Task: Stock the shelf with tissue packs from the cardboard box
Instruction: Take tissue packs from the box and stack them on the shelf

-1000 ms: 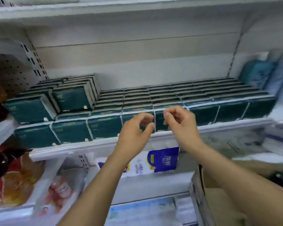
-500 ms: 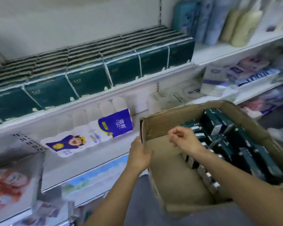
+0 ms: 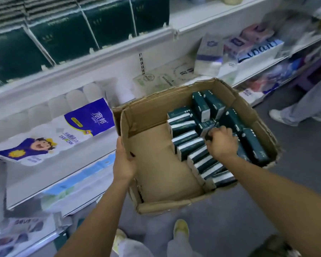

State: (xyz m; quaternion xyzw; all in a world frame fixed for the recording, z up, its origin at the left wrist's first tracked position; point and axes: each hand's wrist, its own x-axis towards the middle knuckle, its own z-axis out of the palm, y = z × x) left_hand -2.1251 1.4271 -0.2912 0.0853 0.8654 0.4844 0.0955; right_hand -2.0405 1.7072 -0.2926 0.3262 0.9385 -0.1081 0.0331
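Left hand: off the front edge of the white metal shelf; now grips the left wall of the open brown cardboard box, thumb inside.
Right hand: down from the shelf into the box, no longer a fist above it; fingers now curl on a dark green rectangular tissue pack.
View: swings from the shelf down to the box.

The cardboard box is open-topped, its left half bare; tissue packs crowd the right half. Up on the shelf, green packs fill the front row solid.
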